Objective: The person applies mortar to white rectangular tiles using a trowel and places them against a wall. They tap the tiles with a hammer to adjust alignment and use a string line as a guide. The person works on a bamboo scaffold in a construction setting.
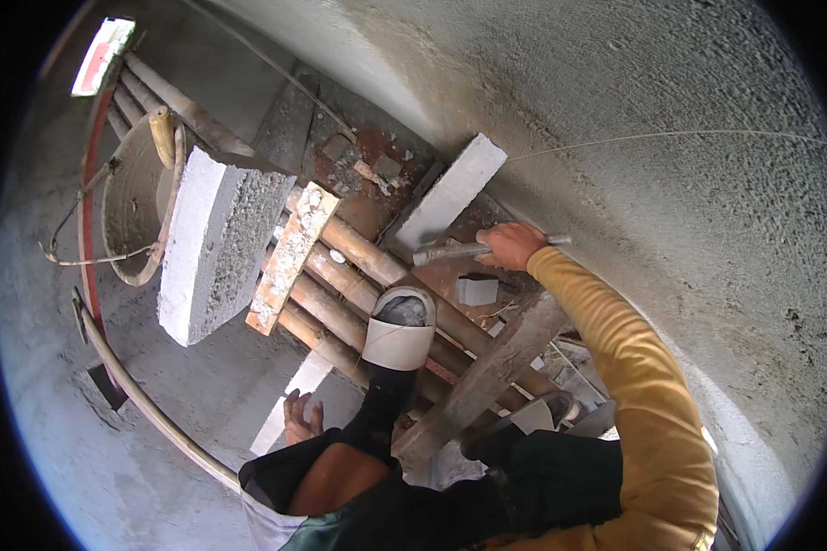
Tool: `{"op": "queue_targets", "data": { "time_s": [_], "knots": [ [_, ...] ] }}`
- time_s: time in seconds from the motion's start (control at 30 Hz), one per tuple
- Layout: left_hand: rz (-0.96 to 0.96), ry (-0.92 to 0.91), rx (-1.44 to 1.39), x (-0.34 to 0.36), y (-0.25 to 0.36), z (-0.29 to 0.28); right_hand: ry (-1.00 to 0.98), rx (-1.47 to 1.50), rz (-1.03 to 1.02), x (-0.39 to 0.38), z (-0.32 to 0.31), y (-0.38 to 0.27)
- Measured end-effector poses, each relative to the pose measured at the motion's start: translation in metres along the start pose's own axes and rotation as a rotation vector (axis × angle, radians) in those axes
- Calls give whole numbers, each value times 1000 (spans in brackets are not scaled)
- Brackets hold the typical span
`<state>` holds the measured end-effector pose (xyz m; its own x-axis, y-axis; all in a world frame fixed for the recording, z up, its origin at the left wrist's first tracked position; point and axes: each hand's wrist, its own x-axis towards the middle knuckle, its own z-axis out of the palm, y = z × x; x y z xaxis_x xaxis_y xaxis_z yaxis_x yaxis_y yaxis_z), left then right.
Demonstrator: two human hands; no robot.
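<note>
My right hand (510,246) is closed around a short grey rod-like tool (446,253), held roughly level close to the plastered wall. Its exact kind is not clear. Just beyond the tool, a long pale block (450,200) leans or lies against the wall, with a thin string (652,138) running from near its end across the plaster. My left hand (301,418) is low on the left with its fingers apart, beside a white strip (294,399). Nothing shows in its fingers, and part of the palm is hidden by my leg.
Bamboo poles (358,243) form a platform under my sandalled foot (400,335). A mortar-smeared plank (294,257) crosses them, beside a large pale block (220,243). A bucket (138,197) stands at left. A thick post (487,376) slants near my legs; rubble (377,170) lies below.
</note>
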<state>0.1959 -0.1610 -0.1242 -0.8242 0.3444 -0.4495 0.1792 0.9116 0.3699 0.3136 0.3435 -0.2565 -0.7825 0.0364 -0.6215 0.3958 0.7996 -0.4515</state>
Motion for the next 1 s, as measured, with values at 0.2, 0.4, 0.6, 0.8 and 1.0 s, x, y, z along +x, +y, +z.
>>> {"op": "queue_targets", "data": {
  "time_s": [0.2,0.4,0.6,0.8,1.0],
  "knots": [
    [287,10,4,52,40,5,214,106,111,-61,-50,-12],
    [444,-55,-55,109,120,28,313,222,72,-180,-78,-26],
    [619,-160,-116,153,212,70,501,316,257,-335,-46,-32],
    [804,-313,18,186,214,97,871,641,730,-436,32,-66],
    [674,-712,-319,207,194,119,1220,864,1361,-484,126,-138]
  ]
}}
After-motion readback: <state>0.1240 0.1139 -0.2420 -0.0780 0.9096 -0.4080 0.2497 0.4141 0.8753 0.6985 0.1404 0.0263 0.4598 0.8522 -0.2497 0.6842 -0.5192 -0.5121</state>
